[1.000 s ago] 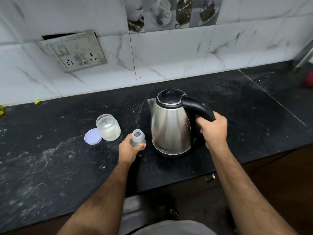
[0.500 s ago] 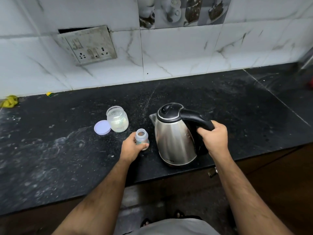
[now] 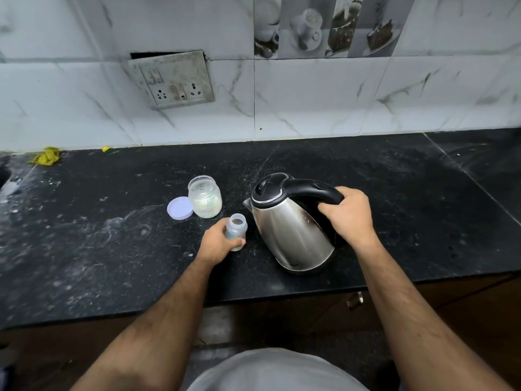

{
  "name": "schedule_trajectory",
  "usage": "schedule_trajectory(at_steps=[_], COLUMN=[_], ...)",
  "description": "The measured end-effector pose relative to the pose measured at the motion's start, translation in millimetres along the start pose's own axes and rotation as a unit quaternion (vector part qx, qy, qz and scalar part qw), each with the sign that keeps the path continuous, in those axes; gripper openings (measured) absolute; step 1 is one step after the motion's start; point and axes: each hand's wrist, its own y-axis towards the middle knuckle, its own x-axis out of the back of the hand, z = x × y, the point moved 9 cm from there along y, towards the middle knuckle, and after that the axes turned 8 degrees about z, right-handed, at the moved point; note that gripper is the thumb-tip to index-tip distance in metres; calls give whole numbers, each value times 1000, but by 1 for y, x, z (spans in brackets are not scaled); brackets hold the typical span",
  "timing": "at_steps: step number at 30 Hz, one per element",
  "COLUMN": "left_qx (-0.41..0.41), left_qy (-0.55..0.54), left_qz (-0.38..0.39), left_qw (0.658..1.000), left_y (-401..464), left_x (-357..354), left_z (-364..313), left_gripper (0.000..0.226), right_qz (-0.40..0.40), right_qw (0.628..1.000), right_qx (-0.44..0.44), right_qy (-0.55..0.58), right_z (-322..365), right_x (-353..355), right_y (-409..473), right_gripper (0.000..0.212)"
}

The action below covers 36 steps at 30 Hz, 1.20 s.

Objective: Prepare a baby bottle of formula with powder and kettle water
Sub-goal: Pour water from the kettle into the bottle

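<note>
Your left hand [image 3: 218, 244] is wrapped around the baby bottle [image 3: 236, 231], holding it upright on the black counter [image 3: 84, 249], and your right hand [image 3: 348, 218] is clenched around the black handle of the steel kettle [image 3: 290, 224]. Over the last second the kettle has tipped: it stood square a moment ago, and now it leans with its spout toward the bottle, the base apparently just lifting on the handle side (the lid is down). That reads as the start of the pour, so the water step is beginning rather than done. The bottle sits just left of the kettle, close under the spout, its mouth open; a pale layer shows at its bottom, most likely powder, though I can't be sure. Behind it stands the open powder jar [image 3: 205, 200], about half full of whitish powder, with its lavender lid [image 3: 180, 208] lying flat against its left side.
</note>
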Motion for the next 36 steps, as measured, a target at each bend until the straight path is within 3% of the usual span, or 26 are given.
schedule_trajectory(at_steps=[14, 36], left_qx=[11, 1], left_qy=[2, 13], left_qz=[24, 43], left_qw=[1000, 999], left_y=[3, -4], left_x=[-1, 1], left_z=[-4, -9], left_gripper=[55, 58], right_qz=[71, 99], right_qw=[990, 966], right_qx=[55, 94], right_qy=[-107, -218], right_z=[35, 64], right_x=[-2, -13], right_y=[19, 22], right_gripper=[6, 5])
